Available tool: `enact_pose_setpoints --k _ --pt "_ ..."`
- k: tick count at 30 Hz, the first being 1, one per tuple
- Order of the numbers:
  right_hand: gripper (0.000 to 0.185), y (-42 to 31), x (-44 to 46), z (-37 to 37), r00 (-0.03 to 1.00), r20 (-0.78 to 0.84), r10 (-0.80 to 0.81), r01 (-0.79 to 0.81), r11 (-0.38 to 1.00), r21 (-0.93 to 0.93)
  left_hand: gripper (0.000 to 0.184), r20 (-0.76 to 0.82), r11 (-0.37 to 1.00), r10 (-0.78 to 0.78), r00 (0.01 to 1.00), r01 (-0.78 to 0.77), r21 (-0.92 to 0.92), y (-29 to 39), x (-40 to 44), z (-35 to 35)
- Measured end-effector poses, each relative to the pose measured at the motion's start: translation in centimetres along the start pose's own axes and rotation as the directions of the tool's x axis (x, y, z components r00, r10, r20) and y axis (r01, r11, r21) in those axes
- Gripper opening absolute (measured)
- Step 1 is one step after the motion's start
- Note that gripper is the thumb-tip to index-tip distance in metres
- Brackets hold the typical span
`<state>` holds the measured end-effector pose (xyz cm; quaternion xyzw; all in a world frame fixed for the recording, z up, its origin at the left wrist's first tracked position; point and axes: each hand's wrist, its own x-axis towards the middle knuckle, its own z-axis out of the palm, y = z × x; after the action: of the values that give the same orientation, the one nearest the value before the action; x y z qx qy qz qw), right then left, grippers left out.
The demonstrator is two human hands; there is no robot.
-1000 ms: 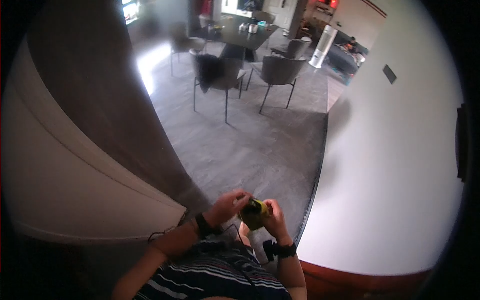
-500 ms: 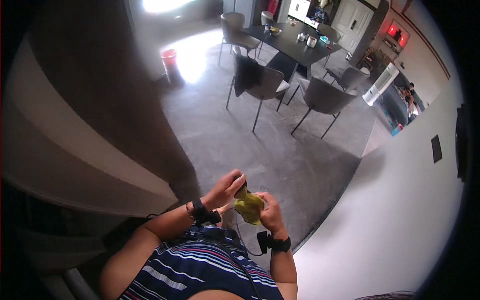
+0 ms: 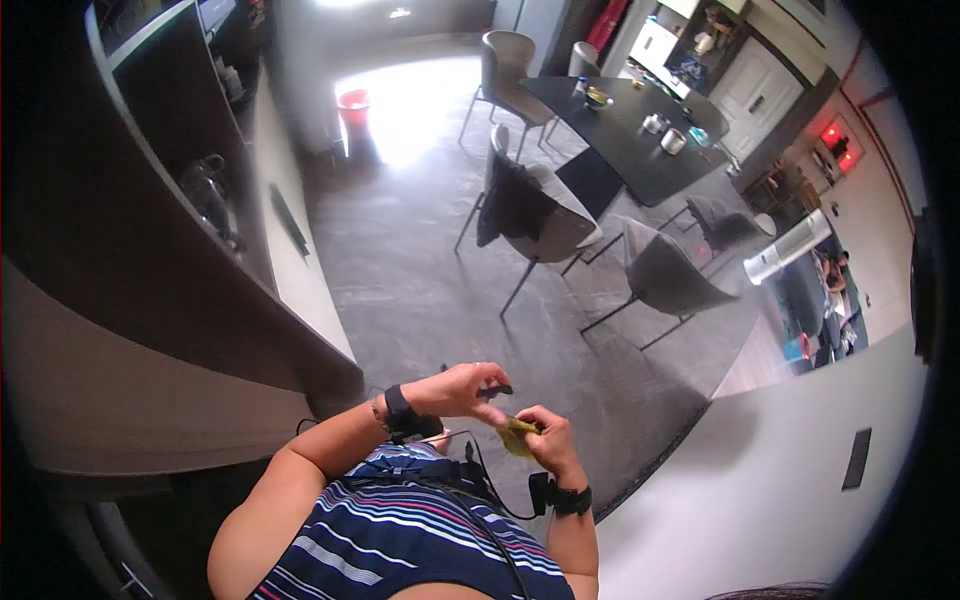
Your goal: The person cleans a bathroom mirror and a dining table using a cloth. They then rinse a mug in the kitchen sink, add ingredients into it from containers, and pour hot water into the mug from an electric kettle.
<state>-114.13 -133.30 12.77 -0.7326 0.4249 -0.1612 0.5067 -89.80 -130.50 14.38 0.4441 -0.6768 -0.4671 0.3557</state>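
Observation:
My left hand (image 3: 462, 390) is closed, its fingers curled round a small dark object (image 3: 495, 391) whose kind I cannot make out. Its thumb points down towards a crumpled yellow-green cloth (image 3: 517, 438). That cloth is bunched in my right hand (image 3: 548, 440), which is closed on it and covers part of it. Both hands are close together in front of my waist, above the grey floor. Whether the left thumb touches the cloth I cannot tell.
Grey chairs (image 3: 675, 272) surround a dark table (image 3: 640, 130) bearing cups and a bowl. A red bucket (image 3: 354, 106) stands by the bright patch of floor. Dark shelving (image 3: 160, 130) rises on the left, a white wall (image 3: 740, 480) on the right. A person (image 3: 835, 275) is far off at right.
My hands have drawn slightly apart. The cloth, earlier between both hands against the dark object, is now bunched smaller in my right hand. The view has shifted, with more shelving showing at left.

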Motion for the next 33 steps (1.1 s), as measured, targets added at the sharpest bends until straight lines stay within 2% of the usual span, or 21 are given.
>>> enact_pose_setpoints --k 2,4,6,8,9,10,12,14,16,17,18,20,22,24,26,28,29,30,31,32,33 --pt "0.017 -0.4 3.6 -0.8 1.000 -0.001 0.019 -0.019 0.999 0.035 0.063 -0.035 0.992 0.000 0.999 0.004 0.123 -0.9 0.0 -1.8" --pt "0.014 -1.3 7.2 -1.1 1.000 0.026 0.004 -0.004 1.000 0.022 0.057 -0.001 0.931 -0.181 0.984 0.171 0.323 -2.2 -0.1 -3.6" --pt "0.013 -2.1 10.9 -1.1 0.984 0.121 -0.132 0.143 0.986 -0.089 0.047 -0.057 0.905 -0.329 0.943 0.332 0.264 -1.6 0.4 -5.5" --pt "0.016 -2.4 14.7 -0.9 0.978 0.175 -0.112 0.125 0.990 -0.065 0.034 -0.206 0.886 -0.322 0.924 0.371 0.278 -1.5 0.8 -7.3" --pt "0.015 -2.8 16.4 -0.8 0.966 0.200 -0.163 0.177 0.983 -0.055 0.030 -0.291 0.892 -0.098 0.952 0.213 0.398 -2.4 0.7 -7.8" --pt "0.015 -3.0 18.3 -0.8 0.951 0.223 -0.214 0.230 0.972 -0.046 0.030 -0.300 0.889 -0.105 0.948 0.225 0.400 -2.7 1.1 -8.2" --pt "0.016 -3.2 22.4 -0.7 0.931 0.249 -0.266 0.266 0.963 0.033 0.031 -0.444 0.952 -0.303 0.843 0.285 -0.108 -2.8 2.5 -9.1" --pt "0.022 -4.0 26.3 -0.6 0.869 0.201 -0.453 0.459 0.888 0.016 0.030 -0.511 0.961 -0.263 0.818 0.267 -0.068 -3.9 4.2 -10.5" --pt "0.030 -4.8 29.5 -0.7 0.875 0.207 -0.439 0.440 0.897 0.044 0.026 -0.667 0.925 -0.299 0.682 0.379 -0.027 -4.5 6.2 -12.1" --pt "0.031 -4.9 31.0 -0.9 0.860 0.157 -0.486 0.493 0.870 -0.007 0.022 -0.697 0.915 -0.396 0.598 0.317 -0.248 -4.9 7.4 -13.1" --pt "0.031 -5.2 32.5 -1.3 0.839 0.110 -0.534 0.541 0.839 -0.058 0.022 -0.704 0.914 -0.399 0.588 0.322 -0.248 -5.4 8.6 -14.2" --pt "0.029 -6.0 35.2 -2.3 0.857 0.205 -0.472 0.481 0.877 0.009 0.022 -0.809 0.903 -0.417 0.415 0.085 -0.422 -5.9 10.9 -16.7" --pt "0.030 -6.8 38.3 -2.4 0.780 0.508 -0.366 0.354 0.927 0.124 0.022 -0.780 0.882 -0.454 0.431 0.097 -0.461 -5.5 13.4 -19.0" --pt "0.031 -5.3 41.7 -0.4 0.736 0.548 -0.399 0.290 0.916 0.277 0.021 -0.751 0.959 -0.275 0.601 0.231 -0.166 -4.7 16.9 -20.4" --pt "0.030 -4.2 45.0 1.2 0.675 0.604 -0.424 -0.023 0.806 0.592 0.025 -0.723 0.904 -0.327 0.609 0.425 -0.051 -3.0 20.1 -21.1" --pt "0.030 -3.4 47.4 1.3 0.683 0.547 -0.484 -0.059 0.710 0.702 0.031 -0.728 0.947 -0.166 0.665 0.313 0.070 -4.1 21.9 -21.8" --pt "0.033 -1.7 49.2 2.4 0.651 0.562 -0.511 -0.213 0.587 0.781 0.035 -0.715 0.962 -0.152 0.683 0.267 0.050 -4.8 22.6 -22.3" --pt "0.032 -1.2 50.4 2.6 0.611 0.568 -0.551 -0.111 0.651 0.751 0.033 -0.700 0.963 -0.064 0.711 0.228 0.143 -5.1 23.2 -23.1" --pt "0.033 -0.7 51.6 3.7 0.420 0.665 -0.618 -0.642 0.315 0.699 0.033 -0.691 0.963 -0.062 0.720 0.225 0.149 -5.1 23.8 -23.7" --pt "0.035 -0.4 53.1 4.9 0.242 0.624 -0.743 -0.952 -0.059 0.300 0.032 -0.680 0.963 -0.059 0.731 0.221 0.153 -5.3 24.3 -24.6" --pt "0.037 0.0 54.5 5.8 0.203 0.703 -0.682 -0.979 -0.142 0.145 0.036 -0.629 0.951 -0.081 0.773 0.249 0.184 -6.3 24.2 -25.8"
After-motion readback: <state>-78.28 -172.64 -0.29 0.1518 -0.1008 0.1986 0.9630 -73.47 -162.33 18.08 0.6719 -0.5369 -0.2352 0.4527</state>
